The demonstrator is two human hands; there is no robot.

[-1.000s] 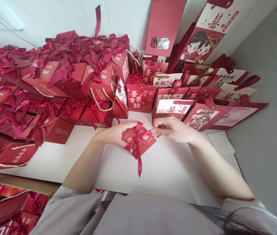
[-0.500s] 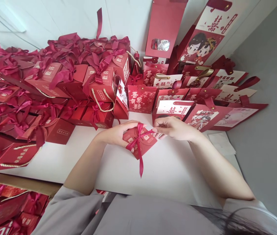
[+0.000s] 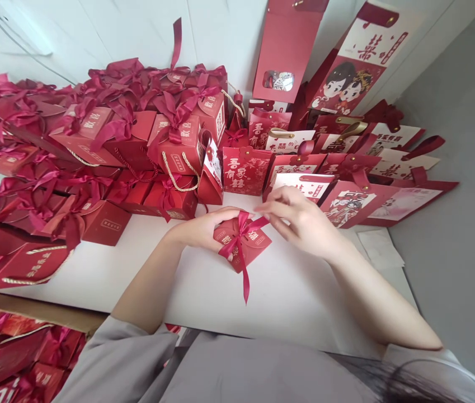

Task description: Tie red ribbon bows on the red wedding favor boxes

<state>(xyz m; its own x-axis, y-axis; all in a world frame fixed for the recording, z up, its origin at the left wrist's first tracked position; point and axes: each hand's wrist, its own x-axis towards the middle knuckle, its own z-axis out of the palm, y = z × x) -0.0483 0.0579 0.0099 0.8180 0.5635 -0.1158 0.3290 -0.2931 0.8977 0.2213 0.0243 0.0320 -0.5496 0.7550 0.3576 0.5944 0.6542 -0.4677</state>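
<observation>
A small red gift box [image 3: 253, 246] with gold lettering sits on the white table in front of me. Round it runs a dark red satin ribbon [image 3: 243, 229], tied in a bow on top, one tail hanging down the near side. My left hand [image 3: 203, 228] is wrapped round the box's left side, with some fingers behind it. My right hand [image 3: 294, 221] is just right of the bow, its fingers apart and slightly blurred, close to the ribbon's right loop. Contact between those fingertips and the loop is hard to make out.
Many ribbon-tied red boxes [image 3: 107, 223] are stacked on the left and at the back. Red and white paper gift bags [image 3: 248, 173] stand behind and to the right, against the wall. White paper [image 3: 380, 248] lies at the table's right. More boxes [image 3: 59, 347] fill a carton at lower left.
My right hand has loosened from its pinch on the ribbon, its fingers spreading and the hand turning and rising slightly. My left hand keeps its hold on the box.
</observation>
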